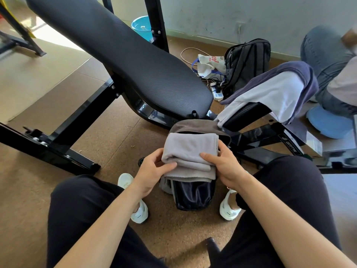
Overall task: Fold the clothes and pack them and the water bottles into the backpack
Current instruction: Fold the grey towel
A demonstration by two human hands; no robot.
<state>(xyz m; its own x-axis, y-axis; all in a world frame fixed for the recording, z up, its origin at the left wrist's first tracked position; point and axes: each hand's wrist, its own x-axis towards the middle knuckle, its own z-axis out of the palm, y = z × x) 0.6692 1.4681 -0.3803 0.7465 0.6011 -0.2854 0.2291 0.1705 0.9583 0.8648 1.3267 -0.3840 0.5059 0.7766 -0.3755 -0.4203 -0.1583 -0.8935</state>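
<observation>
A folded grey cloth (190,149) is being held over the open mouth of the backpack (193,198), which is standing on the floor between the white shoes (139,213), near the person's knees. The cloth's left edge is being gripped by the left hand (152,171) and its right edge by the right hand (224,165), thumbs lying on top. Purple and white clothes (276,89) are being kept draped over the bench seat pad (245,117), right of and beyond the backpack. A black bag (249,60) is being propped against the far wall.
</observation>
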